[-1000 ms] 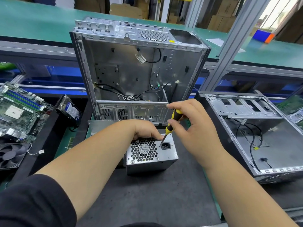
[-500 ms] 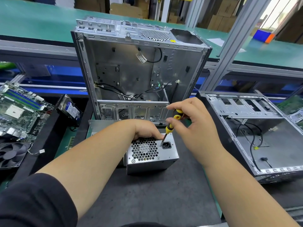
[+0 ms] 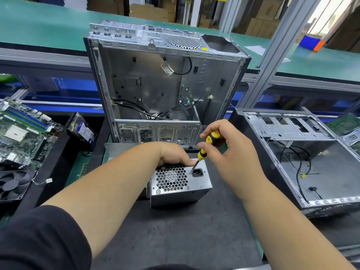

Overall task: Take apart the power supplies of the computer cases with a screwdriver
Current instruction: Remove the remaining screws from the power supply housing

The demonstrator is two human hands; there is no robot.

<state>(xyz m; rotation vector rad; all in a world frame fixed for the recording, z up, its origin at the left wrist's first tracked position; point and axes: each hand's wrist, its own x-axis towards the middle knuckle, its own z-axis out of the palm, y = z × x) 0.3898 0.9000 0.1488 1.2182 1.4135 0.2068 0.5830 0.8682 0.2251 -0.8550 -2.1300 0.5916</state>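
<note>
I'm over a dark mat [image 3: 175,240] on the table, green conveyor [image 3: 48,26] and cardboard boxes [image 3: 263,22] behind. The power supply [image 3: 180,184], grey steel with a honeycomb grille, sits before an upright case [image 3: 165,78]. My left hand [image 3: 173,153] grips its top; my right hand [image 3: 231,152] pinches the yellow-black screwdriver [image 3: 204,151], tip beside the socket.

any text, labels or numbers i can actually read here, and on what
No text is legible.
Hard drive: blue and white label, print too blurred.
Upright case: white cable tag and yellow sticker, too small.
Motherboard: markings too small.
Power supply: no print shows on its visible faces.
</note>
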